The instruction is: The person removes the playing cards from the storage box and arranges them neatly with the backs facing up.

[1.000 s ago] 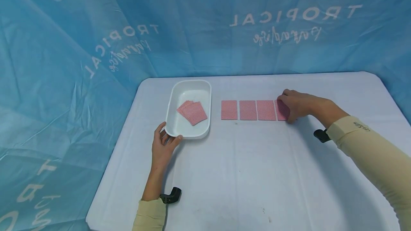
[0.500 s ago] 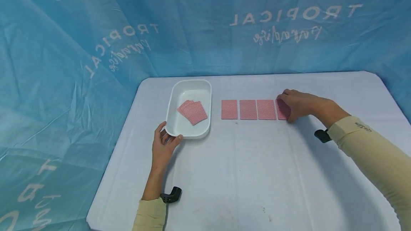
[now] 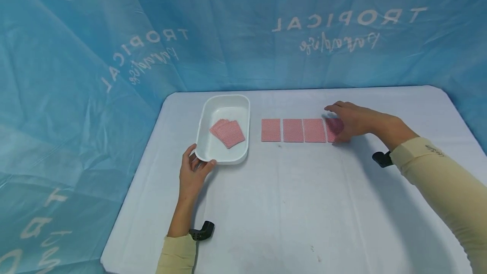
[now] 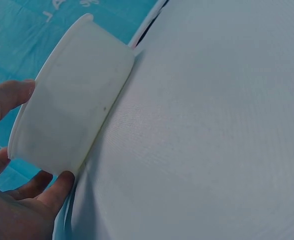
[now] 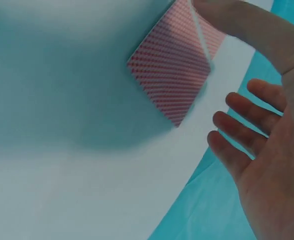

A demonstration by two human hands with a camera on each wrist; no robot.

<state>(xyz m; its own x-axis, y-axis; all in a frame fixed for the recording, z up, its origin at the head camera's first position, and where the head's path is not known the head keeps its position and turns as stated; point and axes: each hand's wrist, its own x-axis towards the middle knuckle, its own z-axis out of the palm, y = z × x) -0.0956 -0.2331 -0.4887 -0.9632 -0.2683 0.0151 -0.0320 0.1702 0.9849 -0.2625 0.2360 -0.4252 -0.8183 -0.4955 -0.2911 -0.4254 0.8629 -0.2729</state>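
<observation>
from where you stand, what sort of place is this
Probably a makeshift tabletop recording booth: blue lettered sheeting hangs behind a white round-cornered table, and a curved black device sits on each wrist.

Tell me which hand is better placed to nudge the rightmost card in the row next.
Probably the right hand: it is already over the rightmost card, fingers spread apart. The left hand holds the white tray by its near-left corner, beyond the row's opposite end.
</observation>
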